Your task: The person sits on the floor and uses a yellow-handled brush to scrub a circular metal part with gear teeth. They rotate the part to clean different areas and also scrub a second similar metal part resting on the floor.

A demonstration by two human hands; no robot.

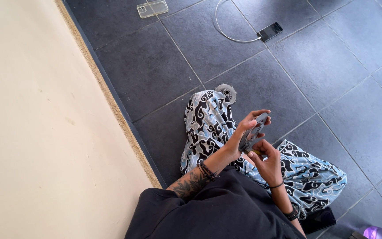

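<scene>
While left hand (244, 128) clamps grey metal plate (254, 131) by its rim | right hand (266, 161) pinches yellowish tool (255, 152) beneath | plate seems stiff, light, thin-edged; grip edges | disc (226, 92) on floor (315, 75) beside knee

I see the left hand (244, 130) gripping a flat grey metal part (254, 132) above the lap, its fingers (258, 113) curled over the top edge. The right hand (267, 161) meets the part from five o'clock. A round grey disc (226, 92) lies on the tiled floor (332, 71) at eleven o'clock; a phone (270, 31) on a white cable (226, 31) lies at twelve.
</scene>
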